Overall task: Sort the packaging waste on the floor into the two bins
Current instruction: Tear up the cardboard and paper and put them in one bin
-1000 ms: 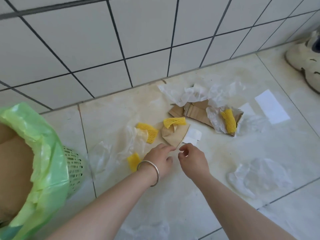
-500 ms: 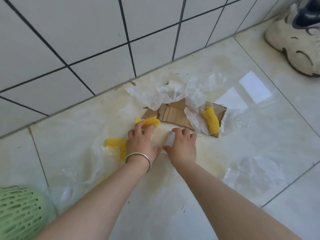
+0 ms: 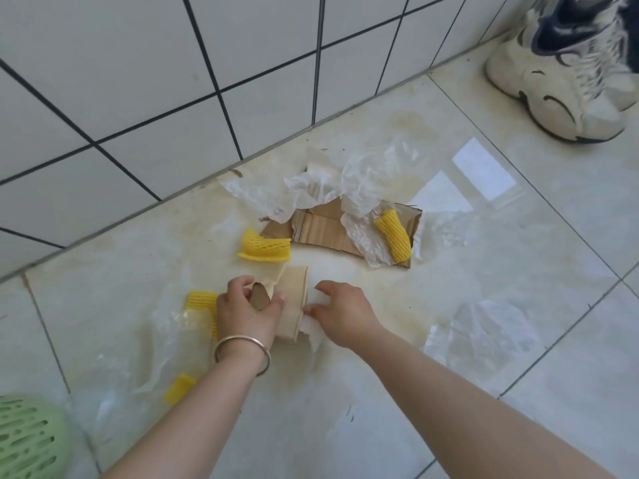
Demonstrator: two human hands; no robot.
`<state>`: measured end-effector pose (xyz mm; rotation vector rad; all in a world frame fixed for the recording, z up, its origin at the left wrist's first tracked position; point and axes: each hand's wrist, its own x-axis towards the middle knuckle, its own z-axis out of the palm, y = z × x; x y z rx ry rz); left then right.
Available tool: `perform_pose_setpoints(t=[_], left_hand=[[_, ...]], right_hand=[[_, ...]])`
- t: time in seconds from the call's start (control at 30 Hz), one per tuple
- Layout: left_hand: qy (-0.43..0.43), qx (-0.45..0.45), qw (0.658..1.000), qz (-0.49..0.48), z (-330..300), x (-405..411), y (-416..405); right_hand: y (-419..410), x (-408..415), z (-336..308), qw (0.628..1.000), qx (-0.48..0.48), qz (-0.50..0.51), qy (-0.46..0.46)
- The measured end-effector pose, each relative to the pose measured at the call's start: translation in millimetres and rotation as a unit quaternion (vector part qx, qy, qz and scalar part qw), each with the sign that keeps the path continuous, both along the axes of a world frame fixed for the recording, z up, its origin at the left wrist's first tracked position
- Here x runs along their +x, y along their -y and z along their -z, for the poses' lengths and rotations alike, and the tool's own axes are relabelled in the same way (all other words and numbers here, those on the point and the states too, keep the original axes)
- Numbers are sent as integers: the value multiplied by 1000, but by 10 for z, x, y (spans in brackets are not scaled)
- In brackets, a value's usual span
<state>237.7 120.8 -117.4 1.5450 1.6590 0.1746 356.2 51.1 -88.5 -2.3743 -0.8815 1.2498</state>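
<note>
Packaging waste lies scattered on the floor [image 3: 397, 409], and the piece in hand is a tan cardboard scrap [image 3: 294, 299] directly between the two hands. Left hand [image 3: 247, 309] has fingers and thumb curled round the scrap's torn near end, gripping it. Right hand [image 3: 345, 311] is curled onto a white paper piece [image 3: 311, 331] touching the scrap's right edge; it appears to pinch the paper, though the fingertips are partly hidden. Just beyond the left hand sits a yellow foam net [image 3: 264, 248]; another yellow net [image 3: 200, 300] lies just left of that hand over a clear plastic film [image 3: 162, 344], and a third small yellow piece [image 3: 179, 392] lies nearer the wrist. Farther out, beyond both hands, a corrugated cardboard sheet [image 3: 321, 231] carries crumpled white wrapping [image 3: 321, 188] and a fourth net sleeve [image 3: 394, 235]. A green bin [image 3: 27, 440] shows at the lower left, well apart; a second bin is not in view. A shoe [image 3: 567, 84] stands far right. Judgement: the scrap is light and moderately stiff, best held at a folded edge; films and paper are limp and slippery against the tile, best gathered by bunching.
</note>
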Motion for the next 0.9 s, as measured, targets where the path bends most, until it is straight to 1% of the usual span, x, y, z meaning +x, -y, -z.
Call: perform_pose_setpoints(t=[0.1, 0.17, 0.23, 0.33, 0.4, 0.47, 0.57, 0.63, 0.7, 0.8, 0.9], left_hand=[[26, -69, 997, 10, -75, -41, 45], [36, -90, 995, 19, -143, -18, 40], [24, -60, 997, 39, -247, 43, -10], [10, 47, 998, 48, -442, 155, -160], [10, 95, 994, 51, -530, 223, -310], [-15, 102, 991, 82, -566, 289, -475], [-75, 63, 979, 177, -538, 381, -701], [-83, 30, 971, 221, -505, 425, -805], [-75, 10, 968, 241, -475, 457, -872], [-72, 2, 962, 265, -448, 503, -933], [-72, -9, 954, 291, -430, 583, -981]], right_hand=[[48, 138, -131, 998, 24, -16, -50], [42, 247, -157, 995, 39, -9, -86], [-7, 333, -157, 993, 61, 17, -104], [-142, 410, -147, 986, 91, 72, -118], [-266, 437, -116, 989, 99, 67, -87], [-398, 463, -59, 995, 90, 44, -30], [-555, 559, 41, 994, 72, -32, 78], [-600, 651, 91, 987, 61, -70, 128], [-617, 752, 120, 980, 64, -88, 165], [-656, 912, 108, 973, 41, -115, 198], [-704, 1121, 75, 975, -11, -115, 188]])
